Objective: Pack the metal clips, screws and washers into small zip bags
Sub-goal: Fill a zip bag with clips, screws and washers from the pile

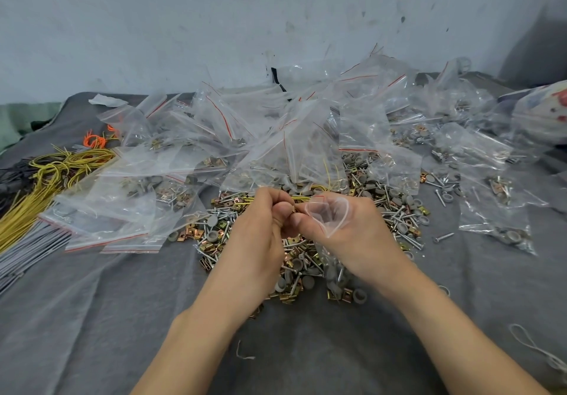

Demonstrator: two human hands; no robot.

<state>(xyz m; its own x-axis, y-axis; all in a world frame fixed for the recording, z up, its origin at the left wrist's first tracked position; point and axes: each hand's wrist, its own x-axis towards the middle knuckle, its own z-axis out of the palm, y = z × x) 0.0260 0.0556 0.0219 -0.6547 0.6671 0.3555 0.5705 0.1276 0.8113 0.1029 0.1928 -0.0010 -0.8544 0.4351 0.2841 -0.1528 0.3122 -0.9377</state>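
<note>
The left hand (260, 225) had its grip closed, thumb and fingertips pinching a metal clip (295, 209) right at the mouth of a zip bag (329, 213). The right hand (352, 241) gripped that bag near its rim, fingers curled round it and the mouth held open. The bag's lower part hung beneath the wrist with grey washers and screws inside. Both hands hovered over the loose pile (221, 235) of clips, screws and washers on the grey cloth (92, 318). Filled bags (276, 124) were heaped behind it, reaching back to the wall (214, 26). Yellow cords (55, 173) lay along the left edge. Bare cloth spread on either side of the forearms.
</note>
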